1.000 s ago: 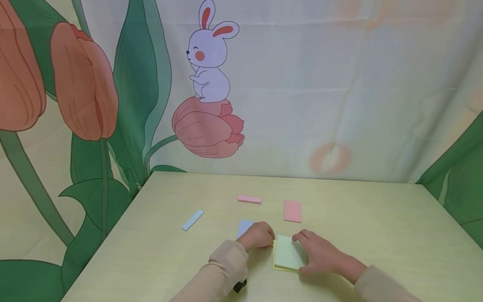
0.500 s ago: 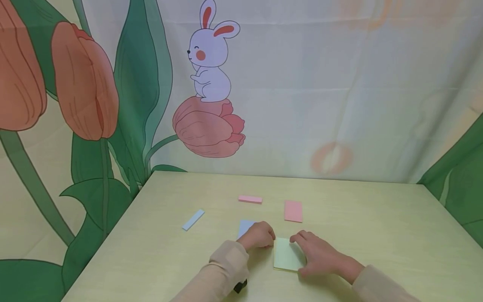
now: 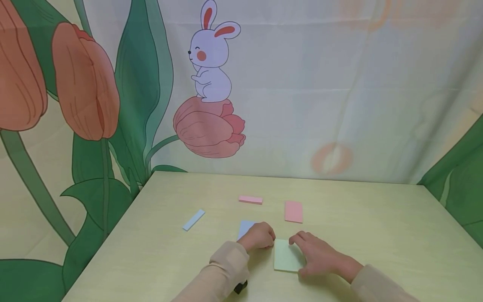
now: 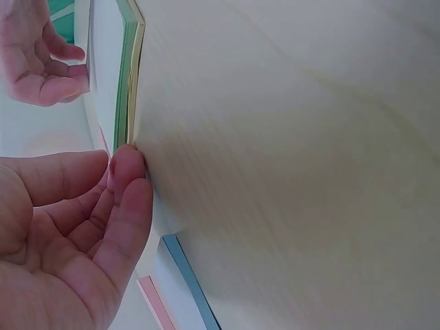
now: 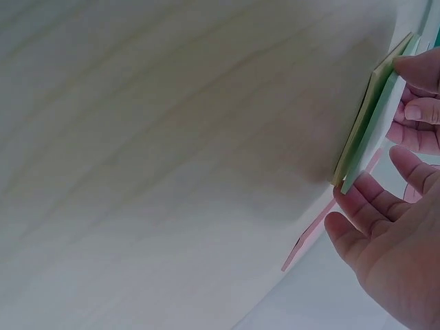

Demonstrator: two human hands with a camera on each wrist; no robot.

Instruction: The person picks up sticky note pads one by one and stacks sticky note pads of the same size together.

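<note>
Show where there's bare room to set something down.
Free: tabletop right of the larger pink pad, to the edge; also left of the narrow blue pad. Crowded: around the green pad, with left hand and right hand close by.

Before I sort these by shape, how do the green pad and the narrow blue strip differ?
The green pad is broad and nearly square; the blue strip is long and thin. The green pad rests on a yellow pad, with the left hand and right hand at its edges; the blue strip lies alone and slanted on the table. Both are pale-coloured.
</note>
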